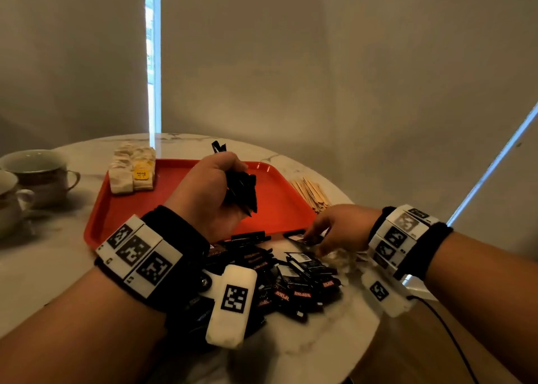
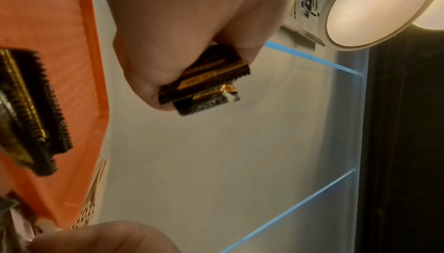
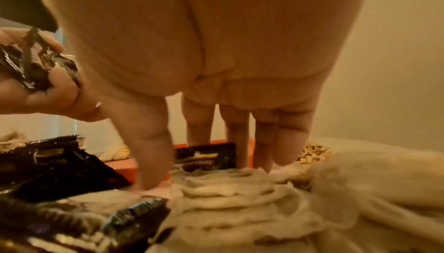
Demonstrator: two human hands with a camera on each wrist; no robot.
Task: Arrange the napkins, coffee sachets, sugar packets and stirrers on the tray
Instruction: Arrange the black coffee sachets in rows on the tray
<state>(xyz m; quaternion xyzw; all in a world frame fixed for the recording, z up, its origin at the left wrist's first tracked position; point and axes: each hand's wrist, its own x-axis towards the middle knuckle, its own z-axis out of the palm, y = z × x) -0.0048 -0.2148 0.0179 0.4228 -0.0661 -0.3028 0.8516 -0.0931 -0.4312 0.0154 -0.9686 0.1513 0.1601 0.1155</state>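
The left hand is raised over the red tray, its fingers clenched round a bundle of black coffee sachets; the fist covers the bundle's middle, so how many it holds cannot be told. In the left wrist view only the serrated ends with gold bands stick out of the fist, and their print is too blurred to read. The right hand is low at the tray's near right corner, its fingers pointing down around one black sachet; whether they already pinch it cannot be told.

A loose heap of sachets lies on the tabletop at its near edge, partly hidden by the left wrist band and its white marker block. Red labels show on several, with letters like "PIKO" readable, the rest cut off or upside down; one sachet shows a barcode.

On the tray's far left corner stand pale packets, one with a yellow tag reading "RELAX". Wooden stirrers lie on the tabletop just beside the tray's right rim. Pale crumpled napkins lie under the right hand. Two cups stand at the left edge, the nearer one cut off.
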